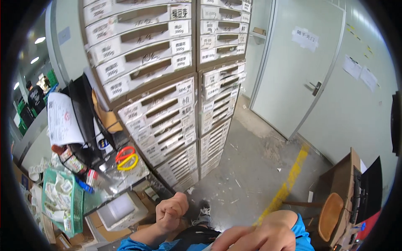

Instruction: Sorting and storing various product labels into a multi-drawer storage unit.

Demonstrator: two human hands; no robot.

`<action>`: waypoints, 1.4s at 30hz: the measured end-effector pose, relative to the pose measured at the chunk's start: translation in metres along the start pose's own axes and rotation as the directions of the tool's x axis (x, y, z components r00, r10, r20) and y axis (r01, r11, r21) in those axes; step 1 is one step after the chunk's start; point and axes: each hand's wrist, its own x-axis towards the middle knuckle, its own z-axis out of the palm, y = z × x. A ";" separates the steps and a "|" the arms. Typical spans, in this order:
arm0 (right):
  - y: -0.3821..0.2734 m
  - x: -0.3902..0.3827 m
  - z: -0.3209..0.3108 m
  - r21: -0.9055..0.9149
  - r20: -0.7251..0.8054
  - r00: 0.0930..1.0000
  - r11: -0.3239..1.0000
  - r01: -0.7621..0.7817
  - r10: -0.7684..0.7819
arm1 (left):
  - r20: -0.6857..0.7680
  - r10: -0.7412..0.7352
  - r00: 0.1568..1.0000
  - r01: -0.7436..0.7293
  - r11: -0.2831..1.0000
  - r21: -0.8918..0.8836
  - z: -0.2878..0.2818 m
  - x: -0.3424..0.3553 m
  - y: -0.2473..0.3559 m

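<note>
My left hand (171, 211), fingers curled into a fist, is raised in front of my body at the lower middle; anything inside it is hidden. My right hand (261, 236) is at the bottom edge, fingers bent over something I cannot make out. A shoe (203, 215) shows on the floor below. To the left of my hands stand a grey-white box (125, 213), a green basket (73, 209) of small white packets, and a cluttered metal counter (100, 192) with red and yellow scissors (127, 159).
Tall stacked labelled drawers (155, 113) fill the centre. A grey door (284, 75) stands back right, beside a yellow floor line (289, 180). At right are a desk (341, 167), wooden chair (328, 213) and black monitor (368, 188). A person (35, 96) is far left.
</note>
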 end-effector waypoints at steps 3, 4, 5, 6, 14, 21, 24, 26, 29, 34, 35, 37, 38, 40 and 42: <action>0.010 -0.001 -0.071 0.101 -0.311 0.939 0.987 -0.121 0.147 | -0.133 -0.127 0.983 0.139 0.987 0.082 -0.025 0.007 -0.030; 0.018 -0.001 -0.092 0.119 -0.432 0.884 0.982 -0.144 0.182 | -0.171 -0.173 0.970 0.199 0.969 0.147 -0.033 0.014 -0.037; 0.028 0.006 -0.116 0.048 -0.504 0.848 0.986 -0.161 0.163 | -0.175 -0.216 0.960 0.248 0.951 0.183 -0.037 0.023 -0.043; 0.038 0.012 -0.138 -0.017 -0.570 0.810 0.984 -0.180 0.139 | -0.168 -0.212 0.963 0.241 0.954 0.178 -0.035 0.038 -0.048; 0.070 0.019 -0.276 -0.045 -0.460 0.877 0.983 -0.178 0.137 | -0.072 -0.089 0.993 0.112 0.630 0.768 -0.020 0.120 -0.073; 0.125 0.033 -0.380 0.099 -0.646 0.675 0.916 -0.388 0.356 | -0.271 0.341 0.900 0.106 0.433 0.895 -0.024 0.142 -0.050; 0.134 0.054 -0.428 0.050 -0.617 0.751 0.964 -0.262 0.236 | -0.174 0.633 0.754 -0.116 0.389 0.914 -0.005 0.185 -0.029; 0.125 0.088 -0.441 0.178 -0.591 0.767 0.968 -0.176 0.248 | 0.000 0.603 0.798 -0.180 0.239 0.954 0.005 0.215 -0.022; 0.113 0.121 -0.461 0.263 -0.593 0.766 0.959 -0.108 0.249 | 0.311 0.329 0.891 -0.307 -0.067 0.949 0.017 0.292 -0.009; 0.096 0.112 -0.446 0.214 -0.555 0.820 0.977 -0.027 0.144 | 0.281 0.318 0.906 -0.247 -0.144 0.958 0.023 0.437 0.025; 0.073 0.101 -0.437 0.156 -0.520 0.850 0.988 0.001 0.082 | 0.218 0.239 0.946 -0.217 -0.032 0.976 0.025 0.463 0.034; 0.039 0.081 -0.419 0.092 -0.469 0.883 0.995 0.029 0.018 | 0.094 -0.102 0.990 -0.081 0.120 0.989 0.024 0.500 0.040; 0.021 0.071 -0.415 0.068 -0.483 0.874 0.998 -0.015 0.046 | 0.052 -0.345 0.937 0.000 0.149 0.989 0.028 0.518 0.036; -0.012 0.057 -0.409 0.095 -0.570 0.813 0.993 -0.072 0.113 | 0.086 -0.593 0.801 -0.161 -0.075 0.984 0.045 0.542 0.014; -0.021 0.060 -0.404 0.122 -0.549 0.825 0.990 -0.078 0.132 | 0.148 -0.653 0.743 -0.406 -0.262 0.875 0.060 0.549 -0.002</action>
